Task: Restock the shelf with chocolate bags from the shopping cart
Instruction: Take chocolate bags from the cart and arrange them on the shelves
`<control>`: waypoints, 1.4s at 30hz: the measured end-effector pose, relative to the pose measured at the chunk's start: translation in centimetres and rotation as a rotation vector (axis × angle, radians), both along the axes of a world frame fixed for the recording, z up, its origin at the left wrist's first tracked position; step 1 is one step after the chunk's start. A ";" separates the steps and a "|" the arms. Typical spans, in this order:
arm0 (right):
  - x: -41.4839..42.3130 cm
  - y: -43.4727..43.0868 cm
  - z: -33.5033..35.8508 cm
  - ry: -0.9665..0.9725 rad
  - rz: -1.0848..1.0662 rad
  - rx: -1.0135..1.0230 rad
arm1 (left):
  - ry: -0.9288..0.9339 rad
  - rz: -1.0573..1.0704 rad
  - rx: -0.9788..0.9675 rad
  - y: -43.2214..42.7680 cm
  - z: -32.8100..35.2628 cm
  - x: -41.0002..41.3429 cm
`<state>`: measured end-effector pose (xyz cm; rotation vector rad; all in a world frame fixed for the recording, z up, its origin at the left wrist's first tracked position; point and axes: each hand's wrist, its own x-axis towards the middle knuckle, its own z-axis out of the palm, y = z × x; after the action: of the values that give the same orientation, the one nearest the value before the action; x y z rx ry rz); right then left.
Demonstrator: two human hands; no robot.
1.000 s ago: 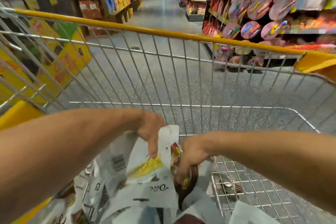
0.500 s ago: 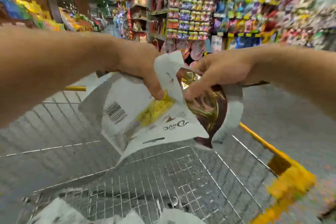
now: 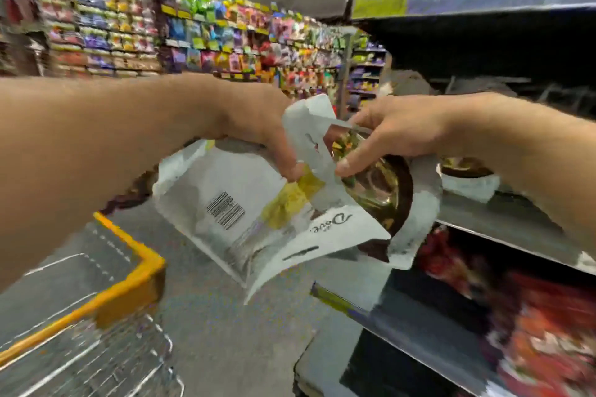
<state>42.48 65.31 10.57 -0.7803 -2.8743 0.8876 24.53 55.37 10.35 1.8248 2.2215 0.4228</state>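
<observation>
**Halfway across, one in each grip**

My left hand (image 3: 258,126) is clamped on the top of a white chocolate bag (image 3: 225,203), thumb pressed on its front just under the hang tab, the fingers hidden behind it. My right hand (image 3: 393,135) is closed round the top of a brown and gold chocolate bag (image 3: 383,190), thumb on the front and fingers curled over the back. The two hands are close together, and the bags overlap in the middle of the frame. Both bags hang in the air, the white one showing a barcode and upside-down lettering.

The shopping cart (image 3: 129,280), with its yellow rim, sits in the lower left. The shelf (image 3: 503,222) runs down the right side, just behind the brown bag. Another bag (image 3: 467,177) lies on it, under my right wrist. Below it, red packs (image 3: 548,316) are a blur. Across the grey floor (image 3: 225,332), far shelves (image 3: 193,32) of bright goods fill the upper left.
</observation>
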 end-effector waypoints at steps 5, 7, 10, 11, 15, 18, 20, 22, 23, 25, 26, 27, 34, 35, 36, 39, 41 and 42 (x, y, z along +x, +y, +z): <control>8.4 3.2 -1.8 -0.075 -0.118 -0.053 | -0.085 -0.115 -0.062 5.8 -2.4 7.3; 10.2 4.2 -2.6 -0.111 -0.149 -0.069 | -0.124 -0.106 -0.086 7.2 -3.6 8.4; 11.6 5.3 -4.1 -0.133 -0.161 -0.090 | -0.265 -0.170 -0.132 8.8 -5.7 9.8; 11.9 5.7 -4.6 -0.130 -0.164 -0.093 | -0.307 -0.202 -0.131 9.4 -6.4 9.7; 12.3 7.3 -6.9 -0.136 -0.178 -0.137 | -0.354 -0.289 -0.182 11.2 -8.8 9.6; 12.5 8.4 -9.1 -0.129 -0.188 -0.157 | -0.310 -0.268 -0.200 12.4 -10.4 9.9; 12.7 9.0 -10.6 -0.145 -0.174 -0.138 | -0.299 -0.252 -0.223 13.0 -11.8 10.3; 13.2 9.6 -11.9 -0.150 -0.170 -0.127 | -0.318 -0.262 -0.258 13.5 -13.4 10.7; 13.4 9.8 -12.5 -0.159 -0.166 -0.130 | -0.327 -0.263 -0.260 13.7 -14.2 10.8; 13.8 10.4 -13.5 -0.189 -0.150 -0.124 | -0.363 -0.258 -0.248 14.1 -16.0 11.1; 14.0 10.7 -14.0 -0.202 -0.147 -0.119 | -0.387 -0.253 -0.245 14.2 -16.9 11.3; 14.2 11.0 -14.5 -0.213 -0.147 -0.117 | -0.406 -0.246 -0.240 14.4 -17.5 11.6; 15.9 13.0 -19.3 -0.192 -0.217 -0.168 | -0.614 -0.198 -0.346 14.9 -23.1 10.7; 16.3 13.4 -19.8 -0.196 -0.236 -0.162 | -0.644 -0.184 -0.362 14.8 -24.1 10.3; 16.8 13.8 -20.2 -0.193 -0.271 -0.154 | -0.667 -0.165 -0.376 14.7 -25.2 9.7; 18.6 15.0 -22.5 -0.091 -0.524 -0.203 | -0.737 -0.107 -0.376 14.2 -28.9 7.8; 19.0 15.4 -24.8 0.068 -0.725 -0.374 | -0.818 -0.078 -0.338 13.8 -31.3 7.4; 18.8 15.4 -25.9 0.153 -0.811 -0.424 | -0.853 -0.078 -0.318 13.8 -32.4 7.4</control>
<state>61.26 80.68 -15.34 -1.6393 -1.9296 1.3159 31.95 69.13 -22.08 1.2248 1.5142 0.6373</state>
